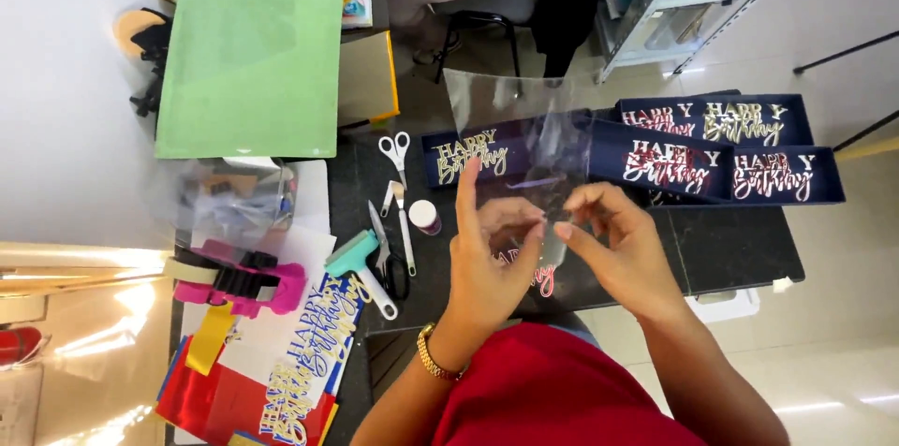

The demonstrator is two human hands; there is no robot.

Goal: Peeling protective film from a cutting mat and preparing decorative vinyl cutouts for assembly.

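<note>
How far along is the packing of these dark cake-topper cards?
Looks done: four dark cards with lettering lie overlapped at the right of the table. In hand: left hand and right hand pinch a clear plastic sleeve upright, seemingly working at its lower edge. Left: one dark card lies beyond the hands, and loose cut lettering sits at the left; whether any card is sleeved already is unclear.

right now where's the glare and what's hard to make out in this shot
Head view: bright glare on the shiny pale floor at lower left; the clear plastic sleeve held by the left hand and right hand reflects light, veiling the dark blue card behind; frame edges bend.
</note>
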